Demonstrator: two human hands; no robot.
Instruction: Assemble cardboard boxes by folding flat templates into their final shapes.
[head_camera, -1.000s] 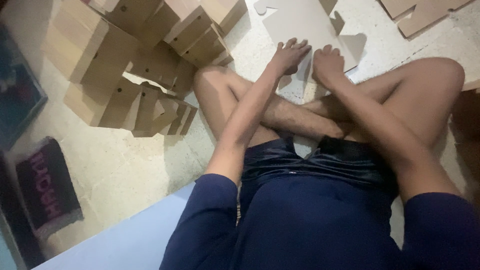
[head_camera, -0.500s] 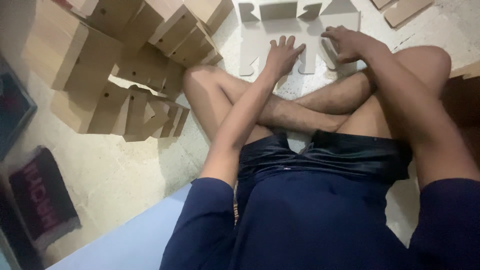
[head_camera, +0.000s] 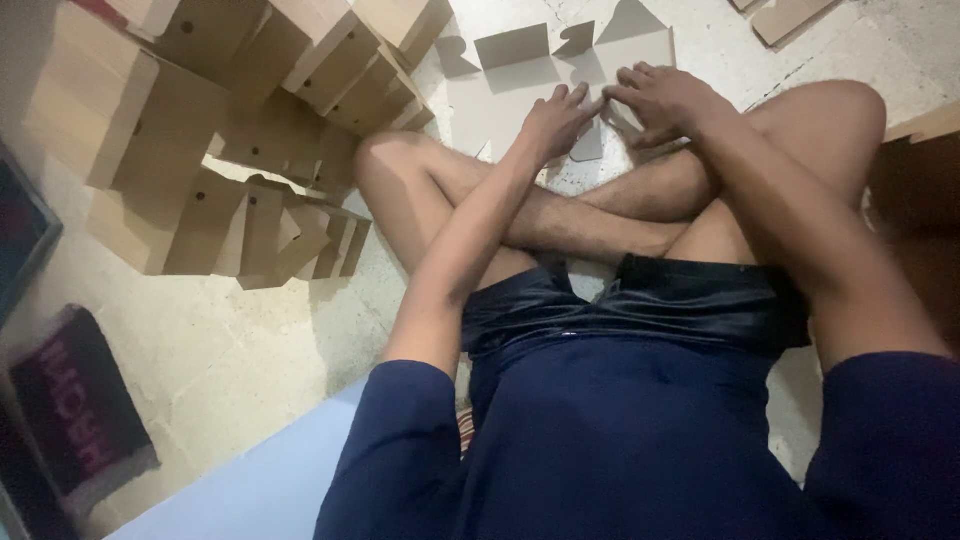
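We see a pale stone floor (head_camera: 250, 370) filling the view, and on it a person sits cross-legged in a dark blue shirt and dark shorts. To the person's left a heap of folded brown cardboard boxes (head_camera: 240, 130) spreads across the upper left corner, some upright, some tipped on their sides. At the lower left edge lies a dark mat (head_camera: 80, 410) with pink lettering, and a pale blue sheet (head_camera: 250, 490) lies beside the person's hip. More cardboard pieces (head_camera: 790, 15) sit at the top right edge.

Straight ahead of the crossed legs, a flat die-cut cardboard blank (head_camera: 530, 60) lies on the floor with its flaps spread out. We see the left hand (head_camera: 555, 120) resting on the blank's near edge, fingers stretched forward and pressed flat, gripping nothing. The right hand (head_camera: 665, 100) lies just beside it, fingers curled and bent down onto the same cardboard, fingertips close to those of the left; we cannot tell whether it pinches a flap or only presses on it.
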